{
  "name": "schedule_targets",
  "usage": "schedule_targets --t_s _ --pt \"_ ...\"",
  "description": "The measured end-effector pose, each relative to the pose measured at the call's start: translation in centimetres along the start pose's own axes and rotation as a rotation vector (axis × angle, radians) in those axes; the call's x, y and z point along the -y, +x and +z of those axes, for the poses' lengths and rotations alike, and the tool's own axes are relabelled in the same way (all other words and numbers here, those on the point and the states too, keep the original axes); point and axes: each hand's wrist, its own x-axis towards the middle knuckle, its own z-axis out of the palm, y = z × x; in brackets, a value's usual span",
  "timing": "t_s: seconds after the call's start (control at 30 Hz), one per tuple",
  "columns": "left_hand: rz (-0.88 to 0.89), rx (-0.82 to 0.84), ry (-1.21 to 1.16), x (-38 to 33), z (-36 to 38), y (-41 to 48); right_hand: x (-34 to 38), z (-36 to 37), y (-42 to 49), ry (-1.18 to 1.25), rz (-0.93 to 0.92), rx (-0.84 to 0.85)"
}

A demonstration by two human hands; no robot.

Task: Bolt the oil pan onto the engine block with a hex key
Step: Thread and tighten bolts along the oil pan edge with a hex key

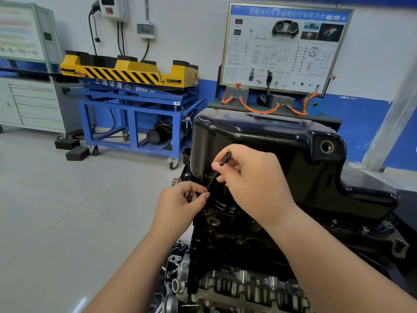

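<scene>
At oil pan (259,141)'s edge, right hand (255,177) grips hex key (223,160), left hand (178,199) pinches bolt (206,189).

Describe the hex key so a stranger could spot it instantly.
Find the big glossy black oil pan on the engine block. At its left wall, the right hand holds the hex key, tip meeting a bolt pinched by the left hand. It's the only thin, dark, bent rod there.

One wide camera rides on the person's head, facing forward and down, close over the engine block (228,249) and oil pan (282,154). The floor (67,211) and far wall (191,41) fill the rest.
</scene>
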Motion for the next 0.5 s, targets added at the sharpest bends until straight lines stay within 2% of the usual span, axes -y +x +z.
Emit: schedule_targets --t_s 0.2,0.5 --pt "0.019 0.009 0.03 -0.1 -0.3 0.1 0.7 0.3 0.6 -0.068 -0.034 0.023" --pt "-0.011 0.083 0.021 -0.4 -1.3 0.7 0.7 0.7 0.3 -0.071 -0.016 -0.06"
